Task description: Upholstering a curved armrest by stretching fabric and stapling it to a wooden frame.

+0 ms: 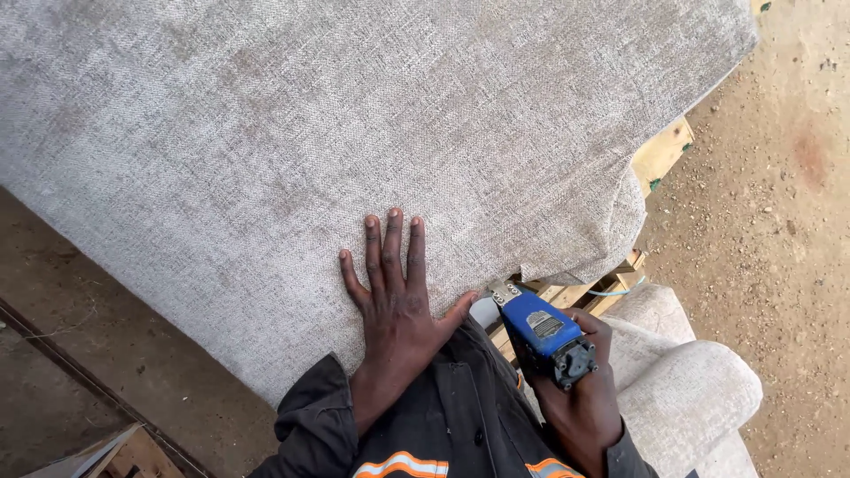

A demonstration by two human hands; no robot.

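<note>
While fabric-hidden, stapler's (542,332) nose unclear.

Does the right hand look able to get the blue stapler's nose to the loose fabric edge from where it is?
Probably yes. The right hand grips the blue stapler, its nose already beside the grey fabric edge over the wooden frame; nothing visible lies between them.

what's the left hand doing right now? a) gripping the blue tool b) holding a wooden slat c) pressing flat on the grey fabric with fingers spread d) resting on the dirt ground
c: the left hand lies palm down, fingers spread, on the grey upholstery fabric, while the right hand grips the blue staple gun at the fabric's edge by the wooden frame.
</note>
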